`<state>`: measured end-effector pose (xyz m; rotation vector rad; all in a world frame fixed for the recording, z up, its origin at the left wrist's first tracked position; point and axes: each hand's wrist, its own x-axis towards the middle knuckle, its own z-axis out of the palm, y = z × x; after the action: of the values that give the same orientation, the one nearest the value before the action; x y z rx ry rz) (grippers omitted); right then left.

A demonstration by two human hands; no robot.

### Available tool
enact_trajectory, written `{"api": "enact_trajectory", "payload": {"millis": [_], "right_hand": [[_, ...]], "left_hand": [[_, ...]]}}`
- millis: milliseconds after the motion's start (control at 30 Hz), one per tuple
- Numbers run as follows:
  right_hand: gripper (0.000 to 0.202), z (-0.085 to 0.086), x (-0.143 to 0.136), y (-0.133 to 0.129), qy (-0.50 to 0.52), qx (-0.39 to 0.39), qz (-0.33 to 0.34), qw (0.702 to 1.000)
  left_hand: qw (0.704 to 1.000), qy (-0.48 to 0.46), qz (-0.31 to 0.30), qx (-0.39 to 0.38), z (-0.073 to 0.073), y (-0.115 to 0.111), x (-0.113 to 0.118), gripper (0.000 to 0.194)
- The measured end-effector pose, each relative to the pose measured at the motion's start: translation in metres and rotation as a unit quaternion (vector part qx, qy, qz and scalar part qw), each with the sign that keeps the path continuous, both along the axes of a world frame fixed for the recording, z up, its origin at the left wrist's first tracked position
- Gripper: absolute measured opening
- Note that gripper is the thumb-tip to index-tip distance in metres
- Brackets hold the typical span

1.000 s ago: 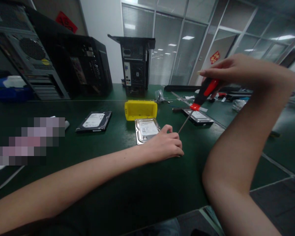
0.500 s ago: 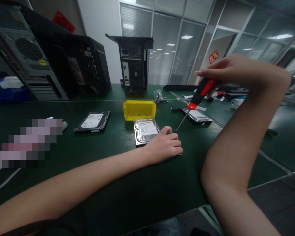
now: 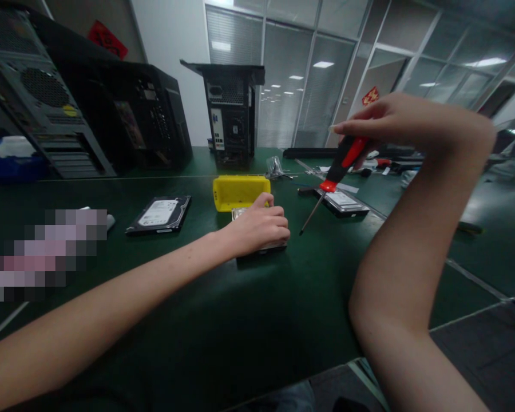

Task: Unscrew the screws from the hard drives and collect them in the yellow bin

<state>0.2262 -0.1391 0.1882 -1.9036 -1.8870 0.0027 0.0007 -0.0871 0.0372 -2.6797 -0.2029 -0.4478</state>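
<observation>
My right hand (image 3: pixel 388 120) is closed around the black and red handle of a screwdriver (image 3: pixel 347 159). The shaft slants down to the left, and its tip stands free just above the green table. My left hand (image 3: pixel 264 226) is over a silver hard drive (image 3: pixel 239 213) and covers most of it. Its fingers are curled; what they hold, if anything, is hidden. Right behind this drive stands a yellow plastic box (image 3: pixel 241 193) with its open side towards me.
A second hard drive (image 3: pixel 158 214) lies to the left, a third (image 3: pixel 345 202) behind the screwdriver. Computer cases (image 3: pixel 234 114) stand at the back and left. A clear plastic bag (image 3: pixel 274 166) lies behind the yellow box. The green table (image 3: pixel 189 337) has its front edge near me.
My left hand has moved left from the screwdriver's tip to over the hard drive, near the yellow box. My right hand still holds the screwdriver at nearly the same place.
</observation>
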Motion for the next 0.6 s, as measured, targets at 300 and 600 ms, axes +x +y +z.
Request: {"api": "enact_trajectory", "payload": {"millis": [300,600], "right_hand": [[0.042,0.001,-0.001,0.001,-0.004,-0.006,0.009,1.000],[0.045,0.002,-0.004,0.001,-0.026,-0.003,0.007,1.000]], "left_hand": [[1.000,-0.004,-0.001,-0.016,-0.003,-0.001,-0.005,0.021],[0.999,-0.010,0.003,-0.034,-0.005,0.003,-0.011,0.017]]}}
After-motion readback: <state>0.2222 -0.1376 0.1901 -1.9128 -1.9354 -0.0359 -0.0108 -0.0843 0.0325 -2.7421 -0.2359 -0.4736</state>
